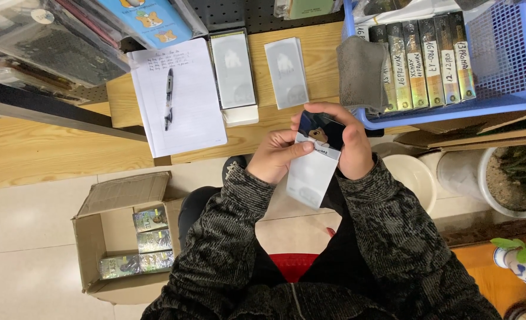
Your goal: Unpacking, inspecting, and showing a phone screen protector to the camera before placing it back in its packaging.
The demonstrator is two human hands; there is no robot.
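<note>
On wooden desk [298,127], notebook [183,101], blue basket [512,89], tiled floor [26,237]

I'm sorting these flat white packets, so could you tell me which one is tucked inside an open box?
The left packet on the desk: it lies inside an open box, while the other desk packet lies bare on the wood and a third is held in both hands.

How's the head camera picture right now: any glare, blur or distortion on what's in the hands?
Head view: even indoor light, mostly sharp. The dark card and white sleeve held by the left hand and right hand are slightly soft; the foil boxes in the blue basket glint; edges bend from the wide lens.
</note>
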